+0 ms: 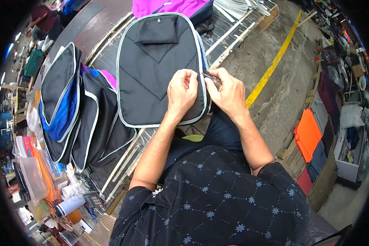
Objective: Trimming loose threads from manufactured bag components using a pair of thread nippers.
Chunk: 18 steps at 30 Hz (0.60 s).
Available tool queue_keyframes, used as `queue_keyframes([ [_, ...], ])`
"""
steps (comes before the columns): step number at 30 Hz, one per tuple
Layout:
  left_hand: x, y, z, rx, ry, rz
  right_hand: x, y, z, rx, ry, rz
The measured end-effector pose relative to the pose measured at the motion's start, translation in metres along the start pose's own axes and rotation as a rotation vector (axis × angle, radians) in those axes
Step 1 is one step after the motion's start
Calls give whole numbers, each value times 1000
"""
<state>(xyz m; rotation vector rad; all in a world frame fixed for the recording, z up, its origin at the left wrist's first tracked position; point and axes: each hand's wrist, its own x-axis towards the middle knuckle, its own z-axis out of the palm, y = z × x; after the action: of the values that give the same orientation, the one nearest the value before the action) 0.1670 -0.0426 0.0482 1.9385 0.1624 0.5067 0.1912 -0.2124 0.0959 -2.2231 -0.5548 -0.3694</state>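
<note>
A black backpack [147, 82] with pale grey edge binding lies flat in front of me, its stitched V lines and small zipped pocket facing up. My left hand [182, 92] rests over its right side, thumb and fingers pinched together near the binding. Whatever they pinch is too small to make out. Just beyond that same edge, my right hand [229, 91] is closed around a small dark tool [213, 80], perhaps thread snips. The tool's tip is close to the binding and to my left fingertips. My fingers hide most of the tool.
More black and blue bags [92, 115] stand to the left on the table. A purple bag [168, 6] lies beyond the backpack, near white strips [233, 7]. A calculator [93, 200] and clutter sit at lower left. Orange fabric [308, 133] lies at right, past the yellow floor line [270, 65].
</note>
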Motion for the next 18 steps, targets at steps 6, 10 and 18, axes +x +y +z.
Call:
queue_keyframes([
  [6, 0, -2, 2, -28, -4, -10, -2, -1, 3, -77, -89, 12],
  [10, 0, -3, 3, -19, -12, -19, 5, -1, 9, -110, -49, 4],
  [18, 1, -3, 4, -23, -15, -10, 9, -2, 11, -168, -75, -46],
])
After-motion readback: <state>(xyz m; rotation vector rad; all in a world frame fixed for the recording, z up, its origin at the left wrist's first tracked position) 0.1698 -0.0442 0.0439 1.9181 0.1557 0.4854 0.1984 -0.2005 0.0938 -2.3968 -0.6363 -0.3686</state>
